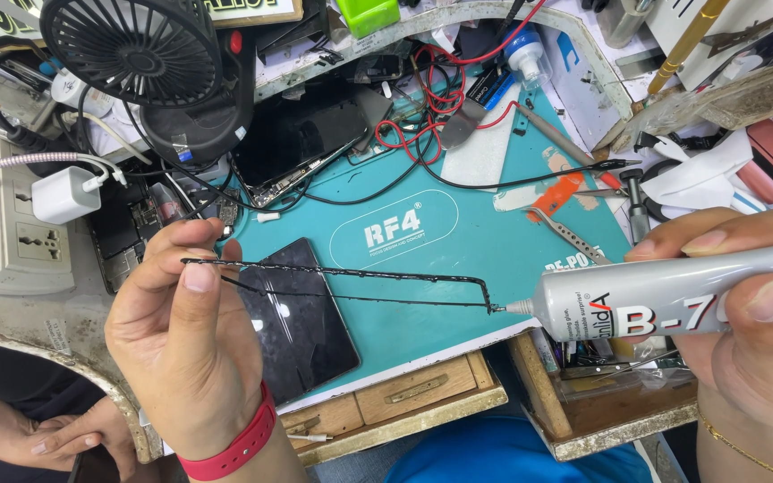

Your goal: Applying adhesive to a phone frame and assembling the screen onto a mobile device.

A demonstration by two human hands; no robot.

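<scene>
The left hand (185, 344) pinches a thin black frame (342, 279) between thumb and fingers, holding it above the teal mat (458, 259). The right hand (744, 322) grips a grey glue tube (673, 300), its nozzle touching the frame's far corner. A dark phone screen (301, 326) lies below, probably face up.

We look down from a single head-worn camera, close above the tabletop (458, 295), facing its far edge. Our left hand (185, 349) and right hand (744, 340) fill the near foreground, with the tabletop's front edge just below them.
</scene>
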